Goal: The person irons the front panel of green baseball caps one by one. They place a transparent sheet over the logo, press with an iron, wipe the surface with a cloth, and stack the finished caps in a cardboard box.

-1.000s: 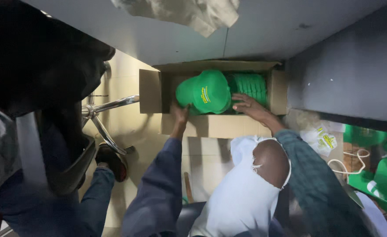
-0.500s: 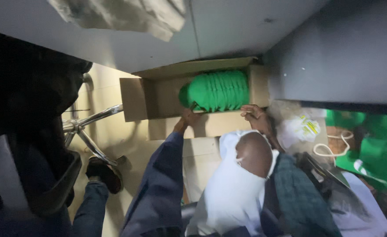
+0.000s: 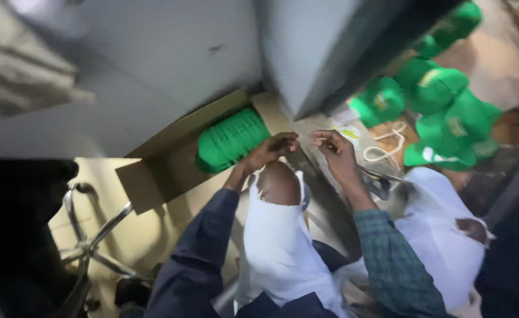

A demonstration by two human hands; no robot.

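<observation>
Knee through torn white trousers (image 3: 278,235) nearest. Left hand (image 3: 271,151) and right hand (image 3: 335,154) close together, fingers curled; can't tell what they pinch, blurred. Beyond: green cap stack (image 3: 231,140) in cardboard box (image 3: 153,176), half hidden by the table edge.

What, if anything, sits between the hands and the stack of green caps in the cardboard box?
Nothing visible does. The left hand hovers just right of the stack of green caps lying in the open cardboard box, with only the box's edge between. The right hand is farther right, beside the grey cabinet.
</observation>
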